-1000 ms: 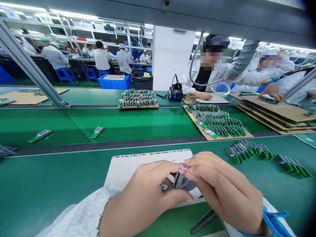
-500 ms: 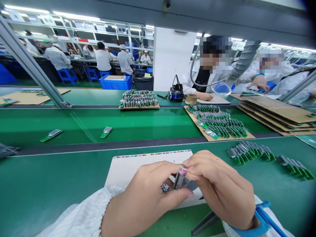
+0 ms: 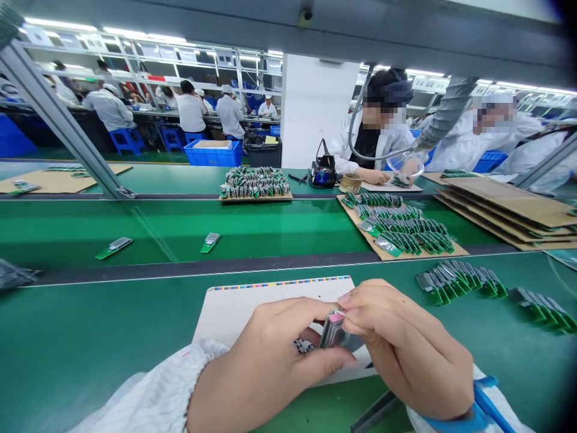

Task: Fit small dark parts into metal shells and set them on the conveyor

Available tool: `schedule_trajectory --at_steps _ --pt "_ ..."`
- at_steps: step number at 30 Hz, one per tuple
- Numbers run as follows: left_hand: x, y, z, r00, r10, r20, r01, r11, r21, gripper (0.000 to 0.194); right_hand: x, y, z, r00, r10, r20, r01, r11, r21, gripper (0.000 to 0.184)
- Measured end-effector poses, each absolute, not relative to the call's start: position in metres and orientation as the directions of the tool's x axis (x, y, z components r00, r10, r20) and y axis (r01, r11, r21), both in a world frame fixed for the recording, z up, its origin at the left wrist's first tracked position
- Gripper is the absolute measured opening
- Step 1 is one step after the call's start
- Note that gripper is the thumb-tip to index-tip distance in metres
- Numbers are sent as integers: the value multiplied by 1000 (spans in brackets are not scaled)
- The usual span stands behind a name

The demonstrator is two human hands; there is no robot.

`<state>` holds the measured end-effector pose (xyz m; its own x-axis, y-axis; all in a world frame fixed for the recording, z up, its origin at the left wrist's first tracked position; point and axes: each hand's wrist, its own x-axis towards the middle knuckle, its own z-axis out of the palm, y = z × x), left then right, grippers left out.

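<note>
Silver-cased module with pink tab [image 3: 334, 332]: we are pinching it between our left hand [image 3: 265, 370] and right hand [image 3: 406, 355], risking a drop onto the green counter [image 3: 90, 343] if our grip slackens.

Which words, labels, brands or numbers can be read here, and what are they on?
None can be read. The pink label on the metal-cased module between the left hand and right hand is too small, and the blue mark on the soldering station is too blurred. The colour strip on the white card holds no legible words.
</note>
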<state>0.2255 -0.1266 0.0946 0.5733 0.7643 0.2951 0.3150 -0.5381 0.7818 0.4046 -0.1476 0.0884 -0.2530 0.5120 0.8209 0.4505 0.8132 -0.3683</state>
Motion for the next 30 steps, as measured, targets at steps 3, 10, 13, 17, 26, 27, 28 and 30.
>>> schedule_trajectory --at_steps 3,10,13,17,26,27,28,30 --pt "225 -127 94 574 764 295 317 -539 780 24 406 -148 88 -263 504 823 466 813 -349 24" --pt "224 -129 92 572 750 333 373 -599 709 23 411 -147 86 -364 447 817 465 847 -256 27" --pt "224 -131 93 570 740 358 409 -633 657 21 410 -147 85 -372 437 819 464 852 -244 28" --pt "225 -134 92 574 711 406 425 -682 595 19 403 -147 87 -294 470 832 458 834 -309 23" --pt "227 -133 94 566 683 462 413 -720 557 15 397 -146 81 -185 614 767 353 770 -531 12" --pt "228 -133 94 558 681 474 397 -721 568 16 397 -147 80 -184 618 764 347 768 -538 12" --pt "228 -132 94 549 681 485 385 -721 576 19 396 -147 80 -187 615 766 345 771 -536 12" --pt "229 -132 92 533 677 508 376 -727 575 23 395 -147 79 -190 592 783 355 785 -507 15"
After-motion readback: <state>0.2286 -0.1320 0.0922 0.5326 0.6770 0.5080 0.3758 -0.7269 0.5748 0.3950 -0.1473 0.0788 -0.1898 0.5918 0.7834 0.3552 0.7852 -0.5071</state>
